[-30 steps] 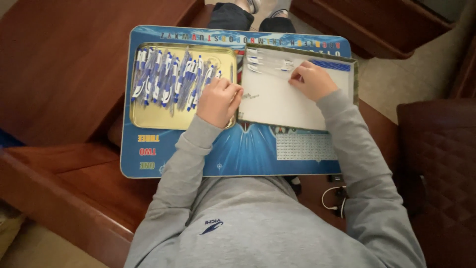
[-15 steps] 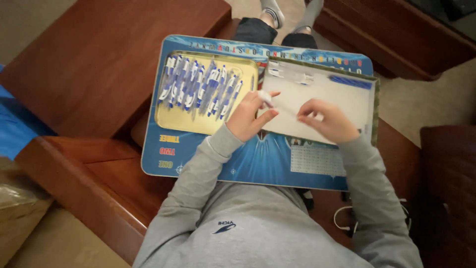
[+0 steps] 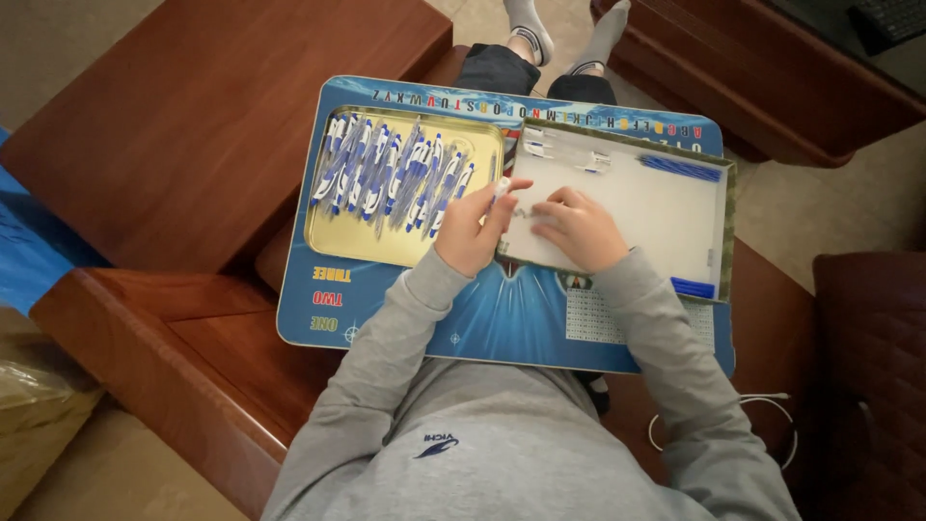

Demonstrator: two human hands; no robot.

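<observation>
A blue lap board lies across my knees. On its left part sits a gold tray with several blue-and-white pens lined up in it. A white shallow box stands on the right part. My left hand is closed around a white pen barrel at the box's left edge. My right hand rests inside the box, fingertips on a small thin part beside the barrel. Small white parts lie along the box's far edge, with blue refills at its far right.
A wooden table stands to the left, with a wooden ledge below it. More wooden furniture is at the upper right. A dark quilted seat is on the right, with a white cable beside it. My socked feet show beyond the board.
The view has shifted. My right hand moved left within the box toward the left hand. The left hand now holds the pen barrel more upright at the box's edge.
</observation>
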